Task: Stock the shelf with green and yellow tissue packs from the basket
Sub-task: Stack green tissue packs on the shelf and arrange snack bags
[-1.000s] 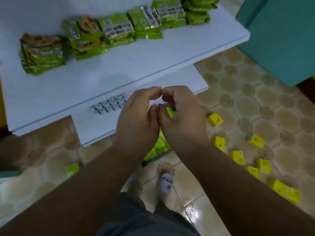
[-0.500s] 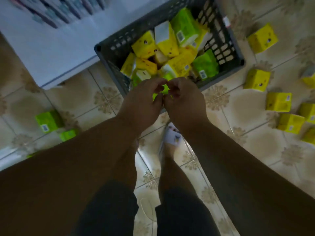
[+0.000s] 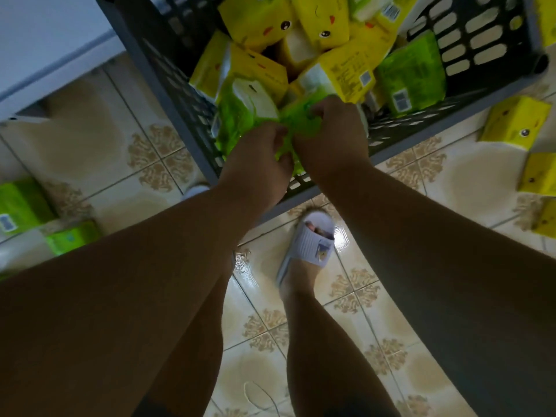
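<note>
Both hands [image 3: 298,145] grip green pack [image 3: 296,123] in basket [image 3: 168,82].

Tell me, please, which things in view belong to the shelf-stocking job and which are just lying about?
Part of the job:
- grey basket
- green pack, gripped by left hand and right hand
- yellow packs in the basket
- white shelf edge

Lying about:
- green packs on the floor
- yellow packs on the floor
- white slipper

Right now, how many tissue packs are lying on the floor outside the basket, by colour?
Green tissue packs: 2
Yellow tissue packs: 4
Total: 6, counting only those plainly in view.
</note>
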The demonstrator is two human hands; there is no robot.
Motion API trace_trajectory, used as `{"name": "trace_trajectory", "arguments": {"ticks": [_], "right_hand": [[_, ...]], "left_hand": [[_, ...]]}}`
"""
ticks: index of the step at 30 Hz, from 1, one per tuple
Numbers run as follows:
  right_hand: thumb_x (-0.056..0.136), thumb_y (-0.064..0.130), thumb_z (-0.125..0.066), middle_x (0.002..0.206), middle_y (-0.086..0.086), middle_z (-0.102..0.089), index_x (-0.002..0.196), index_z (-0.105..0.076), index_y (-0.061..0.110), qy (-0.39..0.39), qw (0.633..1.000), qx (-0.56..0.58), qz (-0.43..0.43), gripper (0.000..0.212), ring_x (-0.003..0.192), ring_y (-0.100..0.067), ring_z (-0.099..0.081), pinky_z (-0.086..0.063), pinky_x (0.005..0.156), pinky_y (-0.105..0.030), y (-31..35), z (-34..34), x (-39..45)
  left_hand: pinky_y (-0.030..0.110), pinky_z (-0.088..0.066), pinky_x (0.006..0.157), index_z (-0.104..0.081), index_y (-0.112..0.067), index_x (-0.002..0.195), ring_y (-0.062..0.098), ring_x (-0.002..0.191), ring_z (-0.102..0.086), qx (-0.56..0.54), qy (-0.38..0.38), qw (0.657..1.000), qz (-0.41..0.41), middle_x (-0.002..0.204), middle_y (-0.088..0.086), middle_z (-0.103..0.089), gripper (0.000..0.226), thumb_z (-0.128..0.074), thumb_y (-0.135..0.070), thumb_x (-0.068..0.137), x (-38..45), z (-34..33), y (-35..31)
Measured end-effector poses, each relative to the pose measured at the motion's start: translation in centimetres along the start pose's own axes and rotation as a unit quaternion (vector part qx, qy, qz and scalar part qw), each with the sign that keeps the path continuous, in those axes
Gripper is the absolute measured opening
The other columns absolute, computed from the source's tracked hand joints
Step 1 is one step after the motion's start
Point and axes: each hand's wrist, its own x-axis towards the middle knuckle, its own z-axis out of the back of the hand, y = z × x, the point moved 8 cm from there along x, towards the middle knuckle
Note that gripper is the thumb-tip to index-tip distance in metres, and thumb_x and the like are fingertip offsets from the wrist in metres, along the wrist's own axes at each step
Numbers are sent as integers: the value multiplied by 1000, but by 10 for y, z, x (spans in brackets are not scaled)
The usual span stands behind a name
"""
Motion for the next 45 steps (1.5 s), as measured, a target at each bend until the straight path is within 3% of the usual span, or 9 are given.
{"name": "trace_trajectory", "arguments": {"ticks": [8,12,19,22,25,30,35,41,45], "right_hand": [[84,34,-70,134,-17,-52,132,-46,8,82,991,-98,-40,60,123,-36,-51,-45,100,-47,-28,-10,55],[72,49,-81,128,-16,-55,130,-47,11,101,991,-83,-33,77,117,-35,-54,-48,96,-47,-27,-10,58],[76,36,-79,105,-9,-61,116,-45,11,14,1000,-20,-11,58,103,-34,-60,-48,81,-45,-11,3,33],[74,36,-79,82,8,-52,108,-42,21,-53,997,51,-1,53,81,-28,-59,-48,66,-41,3,38,2],[76,33,-77,81,9,-56,108,-43,27,-59,984,169,-12,46,70,-19,-62,-54,59,-43,23,74,-38],[80,34,-76,90,3,-63,109,-50,28,-4,976,217,2,40,76,-19,-66,-59,66,-47,85,138,-101],[78,48,-75,104,-4,-66,109,-57,32,40,964,261,17,39,88,-24,-68,-60,71,-49,157,240,-174],[84,52,-66,106,3,-62,118,-53,24,-134,961,220,103,45,93,-18,-62,-50,76,-35,238,379,-276],[91,38,-64,106,5,-62,114,-47,30,-191,908,356,114,30,89,-12,-65,-56,76,-41,282,421,-319]], "left_hand": [[27,-44,79,-54,-12,129,30,110,-58,-81,70,987,124,119,13,-62,33,-52,-19,96,37,-22,2],[35,-49,94,-44,-22,142,27,111,-56,-161,78,971,156,127,8,-57,43,-49,-20,99,38,-24,10],[44,-45,106,-41,-19,145,23,120,-55,-276,81,945,155,133,8,-56,45,-50,-17,101,21,-12,17],[52,-37,111,-39,-25,147,28,131,-47,-304,63,934,176,144,7,-48,56,-53,-43,96,3,12,10],[52,-39,109,-38,-33,145,28,132,-48,-318,52,928,188,146,5,-47,75,-56,-60,77,-22,49,-16],[57,-48,100,-44,-43,134,35,120,-59,-342,84,932,85,141,7,-52,54,-70,-29,89,-73,117,-86],[50,-55,91,-61,-22,110,25,96,-71,-418,66,903,68,103,1,-74,27,-72,-22,84,-151,208,-159],[40,-58,75,-63,-14,100,23,84,-73,-556,-34,830,20,92,4,-76,9,-64,-20,94,-246,309,-256],[34,-59,68,-70,-9,94,25,84,-73,-596,-26,802,-29,96,12,-75,13,-62,-20,93,-292,357,-318]]}}
